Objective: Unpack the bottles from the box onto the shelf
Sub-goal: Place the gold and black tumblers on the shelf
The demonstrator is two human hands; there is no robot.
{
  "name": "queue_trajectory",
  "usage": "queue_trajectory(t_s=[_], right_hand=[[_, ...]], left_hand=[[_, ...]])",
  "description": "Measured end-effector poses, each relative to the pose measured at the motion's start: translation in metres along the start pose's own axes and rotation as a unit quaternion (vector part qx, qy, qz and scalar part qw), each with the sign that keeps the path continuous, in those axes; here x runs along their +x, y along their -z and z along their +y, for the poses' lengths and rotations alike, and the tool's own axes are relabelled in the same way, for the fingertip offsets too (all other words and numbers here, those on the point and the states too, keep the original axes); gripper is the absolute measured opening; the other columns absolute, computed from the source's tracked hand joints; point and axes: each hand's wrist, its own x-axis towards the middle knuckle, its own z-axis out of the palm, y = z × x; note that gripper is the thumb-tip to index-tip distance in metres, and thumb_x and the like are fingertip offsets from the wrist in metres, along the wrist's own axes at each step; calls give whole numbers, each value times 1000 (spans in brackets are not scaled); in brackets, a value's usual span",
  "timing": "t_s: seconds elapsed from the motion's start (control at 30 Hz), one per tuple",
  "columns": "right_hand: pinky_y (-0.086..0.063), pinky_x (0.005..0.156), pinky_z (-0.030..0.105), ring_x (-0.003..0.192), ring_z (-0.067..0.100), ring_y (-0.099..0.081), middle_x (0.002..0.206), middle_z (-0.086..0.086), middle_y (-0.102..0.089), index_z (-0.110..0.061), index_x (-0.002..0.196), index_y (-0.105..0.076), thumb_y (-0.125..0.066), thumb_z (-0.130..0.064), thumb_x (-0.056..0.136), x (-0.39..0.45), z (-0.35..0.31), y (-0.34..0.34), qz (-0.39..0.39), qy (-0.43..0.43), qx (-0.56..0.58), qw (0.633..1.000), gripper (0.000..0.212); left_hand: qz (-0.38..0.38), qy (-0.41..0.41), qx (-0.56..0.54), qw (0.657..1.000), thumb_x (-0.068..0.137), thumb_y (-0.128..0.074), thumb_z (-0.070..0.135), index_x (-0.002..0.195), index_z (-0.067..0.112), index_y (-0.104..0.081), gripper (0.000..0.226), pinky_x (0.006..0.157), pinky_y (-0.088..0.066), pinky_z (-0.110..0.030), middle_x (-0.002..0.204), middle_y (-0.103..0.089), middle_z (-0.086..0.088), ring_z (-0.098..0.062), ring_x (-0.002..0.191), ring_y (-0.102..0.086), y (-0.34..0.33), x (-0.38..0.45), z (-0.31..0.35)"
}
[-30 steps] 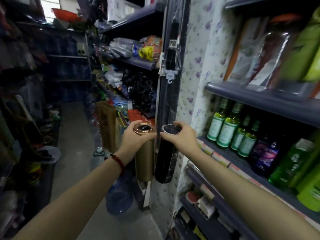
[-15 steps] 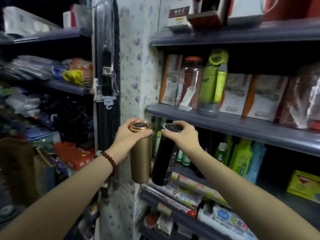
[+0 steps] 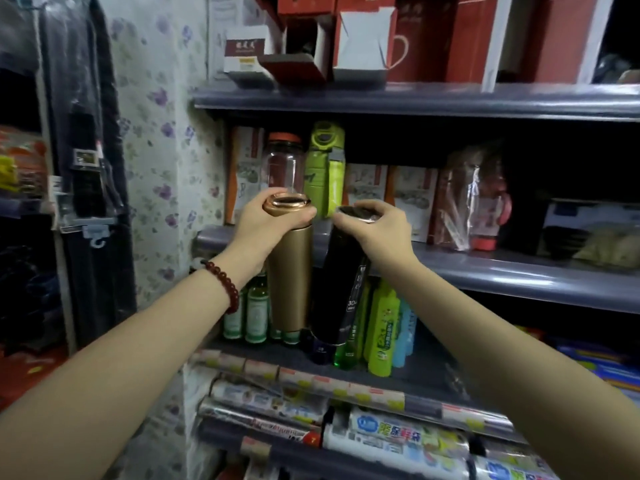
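The left hand grips the gold bottle around its cap end; the bottle hangs upright in front of the grey shelf edge. The right hand grips the black bottle at its cap, at 3 o'clock from the gold one and just beside it, tilted, base toward 7 o'clock. A white label on the black bottle reads "30"; the rest is illegible. A bead bracelet circles the left wrist. Behind, at 12 o'clock, stand a clear bottle and a lime-green bottle.
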Motion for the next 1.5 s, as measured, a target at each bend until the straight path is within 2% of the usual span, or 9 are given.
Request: queue_trajectory(t_s=[0.07, 0.17, 0.4, 0.67, 0.9, 1.1, 1.2, 1.37, 1.5], right_hand=[[-45, 63, 4, 90, 6, -65, 97, -5, -69, -17, 108, -70, -83, -41, 67, 5, -5, 16, 9, 8, -2, 1000, 50], [-45, 62, 4, 92, 7, -65, 101, -3, -69, -20, 104, -71, -82, -43, 65, 16, -12, 37, 35, 24, 13, 999, 46], [-56, 90, 32, 95, 6, -67, 97, -10, -72, -26, 105, -71, -82, -48, 60, 32, -33, 74, 106, 71, 43, 991, 51], [-55, 91, 30, 91, -1, -67, 94, -12, -72, -24, 108, -70, -82, -43, 65, 44, -39, 103, 167, 109, 73, 977, 49], [-54, 91, 27, 95, 2, -67, 99, -10, -71, -24, 108, -68, -82, -36, 69, 55, -26, 130, 209, 136, 98, 963, 43], [-52, 91, 21, 97, 1, -65, 103, -10, -70, -22, 113, -66, -80, -40, 70, 68, -9, 146, 234, 123, 94, 960, 48], [-51, 88, 17, 98, 0, -64, 103, -11, -69, -24, 113, -66, -80, -39, 70, 72, 3, 153, 240, 115, 91, 960, 48], [-51, 93, 25, 100, 5, -64, 104, -11, -68, -27, 114, -65, -79, -43, 69, 85, 23, 162, 233, 91, 83, 965, 50], [-51, 91, 25, 101, 7, -63, 111, -7, -67, -21, 122, -61, -80, -48, 66, 115, 24, 167, 178, 44, 63, 981, 65]], left_hand=[[-7, -14, -15, 1000, 65, -85, 24, 103, 24, -65, 42, 76, -50, -16, 92, -68, 11, -4, 86, -64, -12, 6, 14], [-7, -51, -37, 998, 57, -87, 30, 97, 29, -66, 45, 80, -50, -21, 97, -70, 6, -8, 92, -66, -25, 17, 33], [20, -117, -58, 991, 44, -85, 45, 101, 31, -64, 62, 94, -53, -33, 105, -71, 3, -12, 99, -67, -54, 30, 71], [16, -184, -15, 983, 44, -84, 50, 107, 30, -62, 69, 93, -52, -30, 102, -70, 7, -9, 99, -66, -100, 35, 93], [3, -235, 15, 972, 54, -88, 39, 113, 27, -59, 68, 90, -47, -17, 102, -67, 13, -5, 100, -63, -140, 33, 89], [-46, -260, 78, 961, 54, -87, 43, 115, 30, -58, 68, 93, -48, -21, 104, -67, 15, 0, 101, -62, -167, 36, 79], [-66, -258, 95, 959, 55, -87, 42, 114, 31, -59, 66, 91, -47, -15, 102, -68, 15, 2, 100, -62, -179, 40, 72], [-95, -236, 116, 960, 52, -86, 48, 113, 32, -61, 68, 91, -45, -15, 101, -70, 14, 0, 100, -63, -198, 55, 61], [-105, -198, 112, 968, 44, -84, 55, 108, 33, -64, 71, 93, -48, -19, 97, -71, 12, -2, 96, -66, -204, 82, 65]])
